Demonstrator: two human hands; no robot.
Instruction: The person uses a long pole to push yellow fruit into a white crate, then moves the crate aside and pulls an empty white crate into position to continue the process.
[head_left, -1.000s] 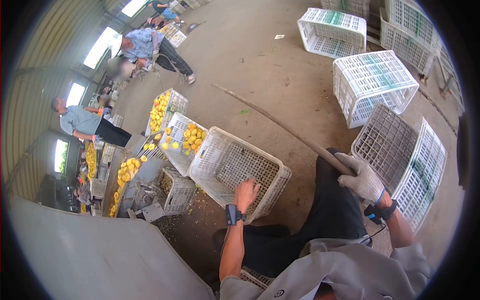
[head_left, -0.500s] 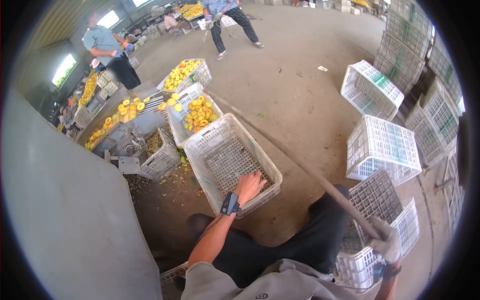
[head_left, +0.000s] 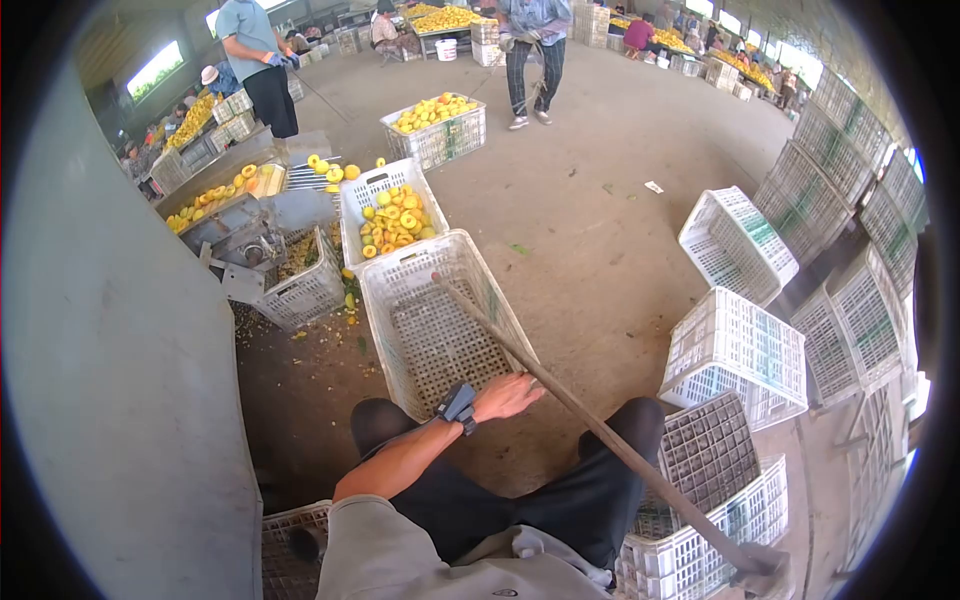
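Note:
A white plastic crate (head_left: 377, 318) stands on the floor before my knees, its perforated bottom in view. My left hand (head_left: 508, 397), bare with a black watch (head_left: 458, 404) at the wrist, is at the crate's near right corner, fingers bent over the rim. In a pale glove, my right hand (head_left: 768, 574) is closed round the end of a long wooden pole (head_left: 600, 430) at the lower right. The pole slants up leftward past my left fingers, its far tip over the crate. Touching the crate's far end is another white crate (head_left: 352, 225) holding yellow halved fruit (head_left: 398, 218).
A metal machine (head_left: 245, 250) with fruit on its chute stands left, a scrap crate (head_left: 300, 295) below it. A grey panel (head_left: 130, 330) fills the left. Crates (head_left: 735, 350) are stacked and tipped at right. Two people (head_left: 535, 55) stand ahead near a fruit-filled crate (head_left: 435, 135).
My left hand has moved from inside the crate to its near right corner. The pole's far tip has swung from beyond the crate to above it. The view has tilted up.

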